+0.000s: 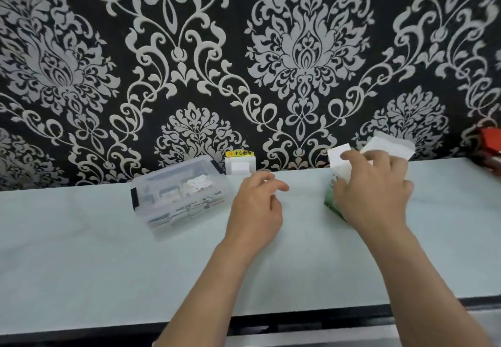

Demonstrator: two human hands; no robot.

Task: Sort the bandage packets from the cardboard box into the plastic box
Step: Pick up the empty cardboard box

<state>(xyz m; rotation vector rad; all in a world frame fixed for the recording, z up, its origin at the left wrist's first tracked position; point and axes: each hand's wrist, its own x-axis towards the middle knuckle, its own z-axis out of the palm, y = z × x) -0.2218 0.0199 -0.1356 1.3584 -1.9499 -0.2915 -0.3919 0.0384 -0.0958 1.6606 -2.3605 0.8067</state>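
Observation:
A clear plastic box sits at the table's back left with its lid down and several small packets visible inside. To the right stands a green-and-white cardboard box with its white top flaps open. My right hand lies over the box, its fingers curled around the box's top. My left hand hovers between the two boxes, fingers loosely curled, thumb and forefinger close together. Whether it pinches a packet is too blurred to tell.
The pale table runs under a black-and-white patterned wall. A white wall socket with a yellow label stands behind the plastic box. A red object sits at the far right edge. The table's dark front edge is close to me.

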